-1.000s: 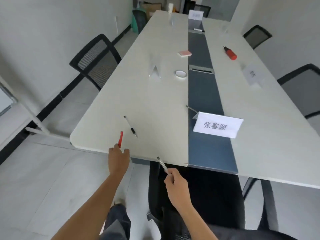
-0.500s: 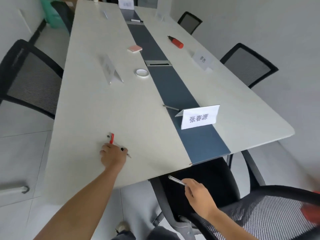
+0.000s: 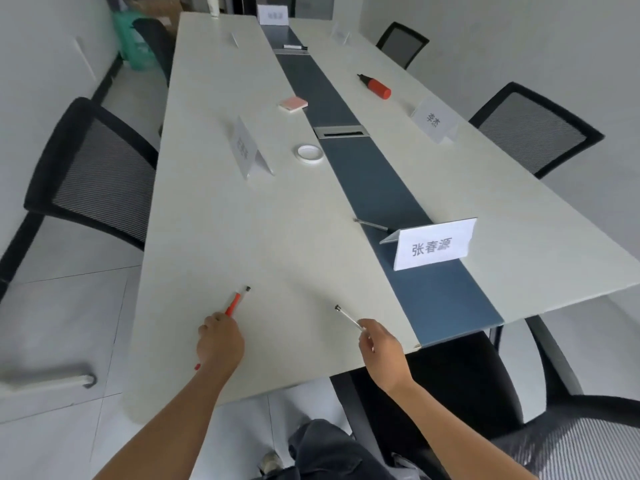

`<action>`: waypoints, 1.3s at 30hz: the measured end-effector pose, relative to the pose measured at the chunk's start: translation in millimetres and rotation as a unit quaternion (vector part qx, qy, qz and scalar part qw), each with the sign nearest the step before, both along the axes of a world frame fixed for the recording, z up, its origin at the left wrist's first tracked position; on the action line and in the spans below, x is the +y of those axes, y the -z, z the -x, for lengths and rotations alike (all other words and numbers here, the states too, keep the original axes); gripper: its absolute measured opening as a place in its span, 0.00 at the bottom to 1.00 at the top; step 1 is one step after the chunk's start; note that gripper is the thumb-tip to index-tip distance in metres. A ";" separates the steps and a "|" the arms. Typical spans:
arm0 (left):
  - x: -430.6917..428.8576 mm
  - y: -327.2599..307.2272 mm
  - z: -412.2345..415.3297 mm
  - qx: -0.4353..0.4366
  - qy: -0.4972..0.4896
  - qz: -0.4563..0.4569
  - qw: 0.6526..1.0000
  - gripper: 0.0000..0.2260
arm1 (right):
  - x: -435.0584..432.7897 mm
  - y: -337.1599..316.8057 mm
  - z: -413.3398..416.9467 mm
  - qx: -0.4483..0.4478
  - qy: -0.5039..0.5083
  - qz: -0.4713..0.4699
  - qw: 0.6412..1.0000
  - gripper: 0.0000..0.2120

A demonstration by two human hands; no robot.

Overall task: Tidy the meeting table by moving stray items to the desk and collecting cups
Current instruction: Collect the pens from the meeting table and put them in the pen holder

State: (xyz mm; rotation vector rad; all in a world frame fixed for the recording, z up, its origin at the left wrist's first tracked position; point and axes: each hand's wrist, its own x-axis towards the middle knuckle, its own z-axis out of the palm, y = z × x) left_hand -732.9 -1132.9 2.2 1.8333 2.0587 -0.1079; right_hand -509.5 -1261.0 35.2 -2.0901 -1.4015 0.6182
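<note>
My left hand (image 3: 220,341) is closed around a red pen (image 3: 234,303) near the front of the long meeting table (image 3: 207,237). A dark tip pokes out beside the red pen's far end, and whether it is a second pen I cannot tell. My right hand (image 3: 381,348) grips a thin silver pen (image 3: 348,316) that points up-left over the table. A silver pen (image 3: 372,225), a tape roll (image 3: 309,154), a pink notepad (image 3: 293,103), a red marker (image 3: 375,86) and a black marker (image 3: 295,47) lie loose on the table. A white cup (image 3: 213,3) stands at the far end.
Name cards stand at the near right (image 3: 434,247), the middle left (image 3: 246,147), the right side (image 3: 434,121) and the far end (image 3: 273,14). Black mesh chairs sit to the left (image 3: 97,174), to the right (image 3: 533,129) and just below the table's near edge (image 3: 450,393).
My right hand has risen from below the table edge to above the tabletop with its pen. The black pen that lay by my left hand is no longer on the table.
</note>
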 end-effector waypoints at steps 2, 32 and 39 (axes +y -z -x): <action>-1.1 -1.2 4.4 0.003 -0.008 0.008 1.000 0.18 | 20.5 -1.2 -3.2 0.001 0.008 -0.007 1.000 0.12; -13.8 -21.4 30.3 -0.297 -0.207 -0.003 0.932 0.15 | 277.2 -17.5 -163.8 -0.233 -0.070 0.265 0.933 0.10; -25.3 -30.4 25.2 -0.308 -0.297 -0.078 0.901 0.11 | 290.0 -3.8 -162.1 -0.267 -0.099 0.299 0.911 0.05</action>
